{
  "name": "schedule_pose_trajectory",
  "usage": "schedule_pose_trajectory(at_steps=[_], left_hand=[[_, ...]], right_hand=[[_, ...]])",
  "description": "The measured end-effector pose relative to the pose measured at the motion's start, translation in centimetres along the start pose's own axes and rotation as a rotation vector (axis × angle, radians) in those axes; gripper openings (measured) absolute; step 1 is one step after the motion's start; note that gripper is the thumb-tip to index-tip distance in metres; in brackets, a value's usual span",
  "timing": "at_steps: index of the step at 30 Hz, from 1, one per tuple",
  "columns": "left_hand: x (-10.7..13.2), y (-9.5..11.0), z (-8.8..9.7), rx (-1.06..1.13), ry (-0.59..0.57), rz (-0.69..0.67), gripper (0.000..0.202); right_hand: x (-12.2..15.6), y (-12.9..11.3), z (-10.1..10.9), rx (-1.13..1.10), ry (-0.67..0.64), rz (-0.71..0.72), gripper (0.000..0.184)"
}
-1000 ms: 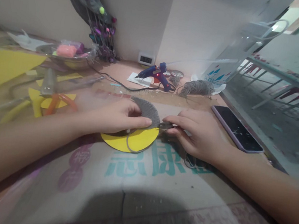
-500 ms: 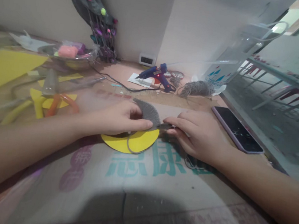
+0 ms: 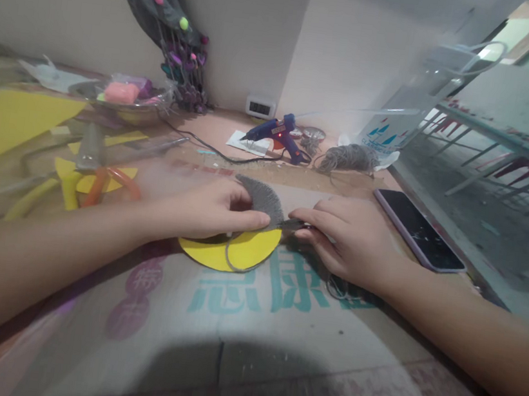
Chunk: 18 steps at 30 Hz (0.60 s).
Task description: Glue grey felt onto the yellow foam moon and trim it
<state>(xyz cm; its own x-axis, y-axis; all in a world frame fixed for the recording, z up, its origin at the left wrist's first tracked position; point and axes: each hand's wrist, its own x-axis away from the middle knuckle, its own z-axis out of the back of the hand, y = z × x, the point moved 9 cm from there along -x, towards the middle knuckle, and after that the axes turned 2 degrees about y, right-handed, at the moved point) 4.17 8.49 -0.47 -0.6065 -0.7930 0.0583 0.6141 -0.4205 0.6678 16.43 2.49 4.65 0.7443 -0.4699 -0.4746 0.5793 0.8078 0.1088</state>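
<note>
A flat yellow card shape (image 3: 255,252) with a curved edge lies on the cardboard, part of it covered by close-wound grey yarn (image 3: 264,199). My left hand (image 3: 214,208) is closed on it, thumb pressed on the wound part and the other fingers partly hidden. One loose yarn strand curves across the bare yellow part. Just to the right, my right hand (image 3: 347,238) pinches a small dark grey yarn bundle between thumb and forefinger, against the card's right edge. Below that hand, a loop of yarn (image 3: 338,287) rests on the cardboard.
Behind the hands are a blue glue gun (image 3: 277,133) with its cord and a grey yarn skein (image 3: 350,157). A phone (image 3: 418,231) lies at right by the table edge. At left are orange-handled scissors (image 3: 95,187), yellow sheets (image 3: 11,122) and a bowl (image 3: 132,109).
</note>
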Motion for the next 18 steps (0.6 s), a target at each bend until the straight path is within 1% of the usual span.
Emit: schedule_pose_trajectory(at_steps=[4,9,18], left_hand=[[0.04,-0.14,0.1,-0.023,0.008,0.019,0.052],[-0.03,-0.23,-0.01,-0.004,-0.008,0.023,0.051],[0.0,-0.34,0.08,-0.014,0.003,0.042,0.053]], right_hand=[[0.02,0.16,-0.09,-0.003,0.0,-0.011,0.024],[0.06,0.17,-0.13,-0.012,0.011,0.011,0.023],[-0.07,0.29,-0.19,-0.043,-0.001,-0.013,0.023]])
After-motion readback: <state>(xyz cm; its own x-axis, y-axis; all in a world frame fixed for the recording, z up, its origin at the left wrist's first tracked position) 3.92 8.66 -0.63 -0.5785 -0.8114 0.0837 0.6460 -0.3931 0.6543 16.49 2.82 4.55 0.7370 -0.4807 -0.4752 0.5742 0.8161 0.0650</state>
